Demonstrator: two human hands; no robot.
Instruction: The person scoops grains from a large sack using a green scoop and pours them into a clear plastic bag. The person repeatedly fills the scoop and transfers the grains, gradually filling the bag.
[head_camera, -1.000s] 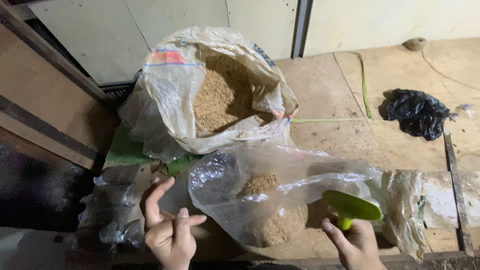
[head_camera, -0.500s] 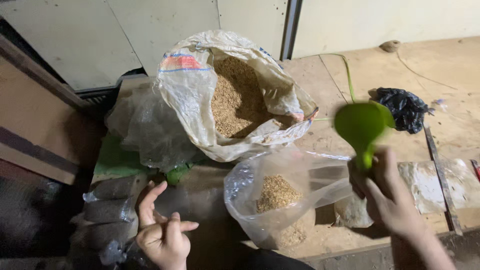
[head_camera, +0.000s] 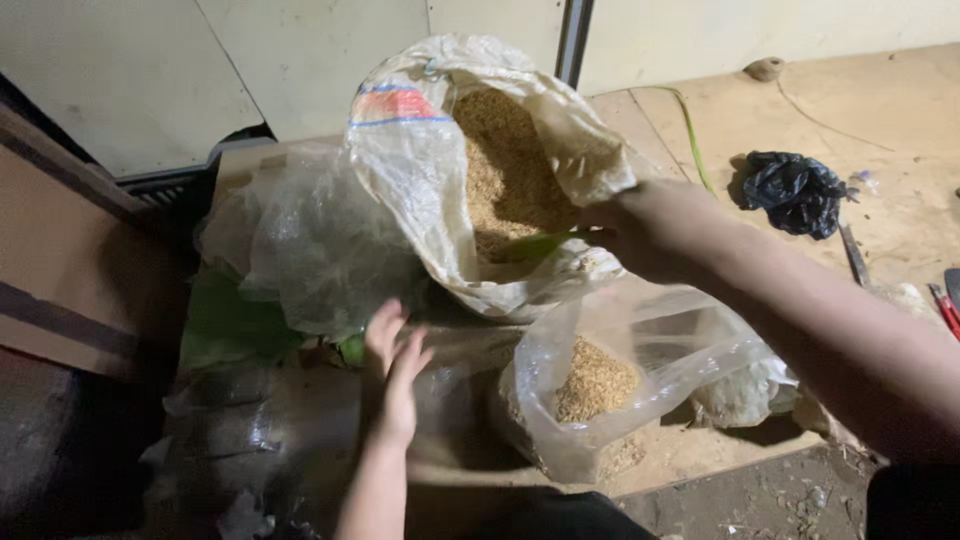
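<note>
A big woven sack (head_camera: 410, 170) stands open at the middle, full of tan husks or grain (head_camera: 505, 170). My right hand (head_camera: 625, 225) reaches into its mouth, closed on the handle of a green scoop (head_camera: 535, 245) whose bowl lies inside the sack. In front of the sack stands a clear plastic bag (head_camera: 640, 370), open, with a heap of the same tan grain at its bottom. My left hand (head_camera: 395, 365) stretches forward with fingers apart, touching crumpled clear plastic (head_camera: 300, 250) at the foot of the sack.
A black plastic bag (head_camera: 795, 190) lies on the wooden floor at the right. A red-handled tool (head_camera: 945, 305) sits at the right edge. Brown boards (head_camera: 70, 260) lean at the left, pale wall panels (head_camera: 300, 50) behind. Dark plastic bags (head_camera: 215, 450) lie lower left.
My right hand lifted the green scoop from the clear bag, swung it up and put it into the big sack. My left hand moved forward to the plastic by the sack.
</note>
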